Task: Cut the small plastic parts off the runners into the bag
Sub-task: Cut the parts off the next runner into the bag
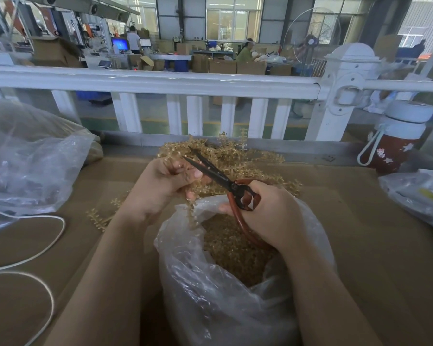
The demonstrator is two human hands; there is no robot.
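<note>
Snipping in progress: left hand [161,184] pinching a tan runner [191,211] w/ small parts, dangling over mouth of clear bag [235,308]. Right hand [270,216] curled thru red handles of scissors [218,178], blades parted, tips near left fingertips. Bag approx. half full of cut parts [233,250]; uncut runner pile [235,156] just behind, on cardboard [373,245]. Risks, judged: nicking left fingers since blades close right beside them; parts flying past bag rim if runner drifts off mouth.
</note>
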